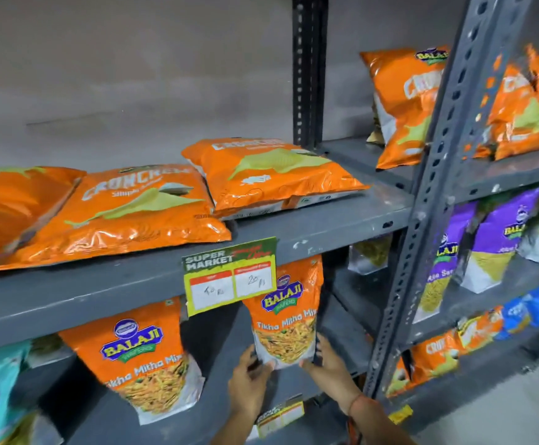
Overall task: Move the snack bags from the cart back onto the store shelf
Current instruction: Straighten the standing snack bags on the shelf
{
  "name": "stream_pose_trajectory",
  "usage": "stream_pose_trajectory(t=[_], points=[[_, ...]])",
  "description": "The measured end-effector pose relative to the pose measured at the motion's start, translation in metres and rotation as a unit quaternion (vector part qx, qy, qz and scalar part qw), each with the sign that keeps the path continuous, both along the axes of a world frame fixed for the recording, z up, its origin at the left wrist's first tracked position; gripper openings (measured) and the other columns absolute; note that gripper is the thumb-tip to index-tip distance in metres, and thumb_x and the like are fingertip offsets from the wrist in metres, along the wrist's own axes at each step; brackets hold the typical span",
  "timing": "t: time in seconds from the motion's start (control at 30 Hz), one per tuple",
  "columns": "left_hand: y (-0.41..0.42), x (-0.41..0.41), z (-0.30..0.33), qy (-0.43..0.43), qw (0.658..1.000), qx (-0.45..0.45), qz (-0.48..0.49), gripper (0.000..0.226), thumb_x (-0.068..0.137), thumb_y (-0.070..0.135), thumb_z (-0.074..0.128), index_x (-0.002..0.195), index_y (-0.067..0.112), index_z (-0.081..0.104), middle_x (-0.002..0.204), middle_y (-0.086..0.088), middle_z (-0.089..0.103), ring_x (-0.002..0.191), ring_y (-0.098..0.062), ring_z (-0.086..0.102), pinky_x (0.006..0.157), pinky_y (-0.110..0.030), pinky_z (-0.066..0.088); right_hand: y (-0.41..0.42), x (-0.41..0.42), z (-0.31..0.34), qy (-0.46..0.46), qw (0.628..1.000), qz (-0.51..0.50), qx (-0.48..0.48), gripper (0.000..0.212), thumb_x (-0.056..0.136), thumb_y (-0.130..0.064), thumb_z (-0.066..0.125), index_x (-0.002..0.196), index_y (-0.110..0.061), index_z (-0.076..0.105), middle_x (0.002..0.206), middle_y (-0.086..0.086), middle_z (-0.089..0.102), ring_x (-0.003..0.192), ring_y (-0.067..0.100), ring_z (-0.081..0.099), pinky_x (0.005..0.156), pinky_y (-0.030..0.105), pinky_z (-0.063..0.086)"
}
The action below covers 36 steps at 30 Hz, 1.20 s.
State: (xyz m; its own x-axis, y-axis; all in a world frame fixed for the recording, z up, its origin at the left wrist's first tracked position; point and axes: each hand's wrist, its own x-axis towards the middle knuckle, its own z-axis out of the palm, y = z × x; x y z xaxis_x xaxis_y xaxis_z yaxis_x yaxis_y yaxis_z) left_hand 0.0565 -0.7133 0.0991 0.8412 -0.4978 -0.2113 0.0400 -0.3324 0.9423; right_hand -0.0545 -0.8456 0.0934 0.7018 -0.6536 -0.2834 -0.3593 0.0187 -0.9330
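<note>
An orange Tikha Mitha Mix bag (289,316) stands upright on the lower shelf (335,322), right of a second bag of the same kind (139,354). My left hand (250,383) grips its bottom left corner. My right hand (329,364) holds its bottom right corner and side. Both hands press the bag from opposite sides. The cart is out of view.
Three orange Cruncheez bags (123,213) lie flat on the upper grey shelf (319,226), which carries a green and yellow price tag (231,274). A slotted grey post (428,194) stands right of my hands. Purple, green, blue and orange bags (499,232) fill the neighbouring rack.
</note>
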Motion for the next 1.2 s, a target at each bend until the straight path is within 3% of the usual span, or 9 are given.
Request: stream_pose_trajectory(t=[0.1, 0.23, 0.37, 0.47, 0.57, 0.8, 0.97, 1.03, 1.2], points=[[-0.006, -0.003, -0.006, 0.0, 1.0, -0.001, 0.017, 0.047, 0.078, 0.029, 0.075, 0.122, 0.023, 0.059, 0.106, -0.002, 0.069, 0.08, -0.014, 0.067, 0.078, -0.052, 0.059, -0.011, 0.001, -0.005, 0.003, 1.0, 0.006, -0.007, 0.065, 0.087, -0.02, 0.065, 0.14, -0.034, 0.03, 0.127, -0.012, 0.045, 0.128, 0.018, 0.045, 0.111, 0.038, 0.036], [-0.012, -0.006, -0.007, 0.014, 1.0, -0.017, 0.014, 0.054, 0.075, 0.036, 0.076, 0.124, 0.024, 0.058, 0.121, -0.008, 0.066, 0.103, -0.027, 0.065, 0.089, -0.054, 0.054, -0.019, 0.0, -0.01, -0.003, 1.0, 0.004, -0.008, 0.049, 0.086, -0.019, 0.065, 0.113, -0.052, 0.041, 0.121, -0.016, 0.053, 0.105, -0.004, 0.052, 0.1, 0.029, 0.043], [-0.009, -0.009, -0.005, 0.01, 0.999, -0.029, 0.008, 0.062, 0.074, 0.034, 0.077, 0.13, 0.022, 0.055, 0.125, -0.008, 0.064, 0.11, -0.027, 0.063, 0.094, -0.055, 0.052, -0.016, -0.003, -0.015, -0.023, 0.999, -0.026, -0.018, 0.059, 0.082, -0.016, 0.069, 0.126, -0.045, 0.041, 0.121, -0.014, 0.056, 0.108, -0.001, 0.054, 0.084, 0.012, 0.049], [0.006, -0.012, -0.007, 0.039, 0.998, -0.052, 0.012, 0.069, 0.078, 0.018, 0.075, 0.139, 0.019, 0.044, 0.134, -0.015, 0.056, 0.108, -0.027, 0.063, 0.096, -0.055, 0.051, -0.004, -0.004, -0.016, -0.031, 0.995, -0.098, -0.014, 0.086, 0.077, -0.011, 0.075, 0.147, -0.019, 0.024, 0.136, 0.006, 0.049, 0.118, 0.021, 0.054, 0.098, 0.037, 0.047], [0.039, -0.015, -0.006, 0.046, 0.997, -0.055, 0.025, 0.07, 0.077, 0.018, 0.077, 0.139, 0.02, 0.045, 0.132, -0.015, 0.057, 0.101, -0.023, 0.062, 0.097, -0.053, 0.052, 0.02, -0.003, -0.013, -0.035, 0.979, -0.199, -0.019, 0.083, 0.076, -0.005, 0.075, 0.144, -0.011, 0.028, 0.137, 0.018, 0.046, 0.106, 0.024, 0.054, 0.092, 0.035, 0.044], [0.19, -0.008, 0.007, 0.008, 0.993, -0.082, 0.078, 0.061, 0.075, 0.008, 0.077, 0.131, 0.012, 0.054, 0.111, -0.014, 0.067, 0.101, -0.027, 0.066, 0.092, -0.048, 0.052, 0.148, 0.026, 0.0, -0.048, 0.956, -0.285, -0.047, 0.065, 0.074, 0.002, 0.07, 0.132, -0.003, 0.043, 0.122, 0.025, 0.058, 0.108, 0.037, 0.059, 0.095, 0.043, 0.045], [0.335, 0.003, 0.034, -0.037, 0.987, -0.076, 0.135, 0.051, 0.078, 0.008, 0.075, 0.123, 0.021, 0.056, 0.103, 0.005, 0.068, 0.08, -0.006, 0.065, 0.072, -0.022, 0.053, 0.28, 0.078, 0.015, -0.075, 0.978, -0.187, -0.046, 0.06, 0.072, 0.005, 0.072, 0.127, -0.001, 0.048, 0.112, 0.028, 0.061, 0.105, 0.041, 0.059, 0.096, 0.052, 0.046], [0.402, 0.018, 0.037, -0.06, 0.977, -0.071, 0.19, 0.05, 0.076, 0.002, 0.074, 0.123, 0.009, 0.058, 0.104, -0.004, 0.069, 0.077, -0.008, 0.066, 0.066, -0.012, 0.054, 0.344, 0.102, 0.018, -0.086, 0.988, -0.117, -0.05, 0.056, 0.073, 0.004, 0.072, 0.124, -0.003, 0.051, 0.111, 0.023, 0.062, 0.104, 0.038, 0.059, 0.092, 0.049, 0.047], [0.529, 0.066, 0.034, -0.051, 0.951, -0.074, 0.296, 0.046, 0.078, -0.004, 0.07, 0.122, 0.006, 0.057, 0.117, -0.029, 0.063, 0.098, -0.039, 0.066, 0.088, -0.061, 0.053, 0.48, 0.151, 0.005, -0.107, 0.991, 0.064, -0.039, 0.054, 0.072, 0.009, 0.07, 0.119, -0.011, 0.053, 0.109, 0.017, 0.059, 0.099, 0.031, 0.057, 0.087, 0.045, 0.047]])
